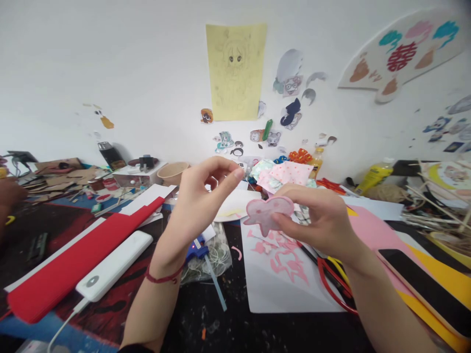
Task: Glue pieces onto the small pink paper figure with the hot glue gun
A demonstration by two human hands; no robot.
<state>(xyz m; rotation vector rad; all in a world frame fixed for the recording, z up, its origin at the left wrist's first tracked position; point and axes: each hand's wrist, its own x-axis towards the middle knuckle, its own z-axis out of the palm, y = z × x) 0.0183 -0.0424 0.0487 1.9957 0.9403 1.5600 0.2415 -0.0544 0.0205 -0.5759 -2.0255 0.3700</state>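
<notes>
Between the thumb and fingers of my right hand (320,220) is a pink cutout (267,213) with rounded lobes and a darker pink edge; I cannot tell whether it is paper or felt. My left hand (206,191) is raised to the left of it, thumb and index fingertip pinched together. Whatever may be in that pinch is too small to make out. Below the cutout, pink scraps (290,260) lie on a white sheet (290,299). Red-handled scissors (336,287) lie partly under my right wrist. A blue glue gun (196,247) with a glue stick sits below my left hand.
A white power bank (114,264) with a cable lies by a long red strip (84,260) at left. To the right is a phone (423,289) on coloured sheets. Crumpled dotted fabric (287,174) sits at the back. Another person's hand (9,196) shows far left.
</notes>
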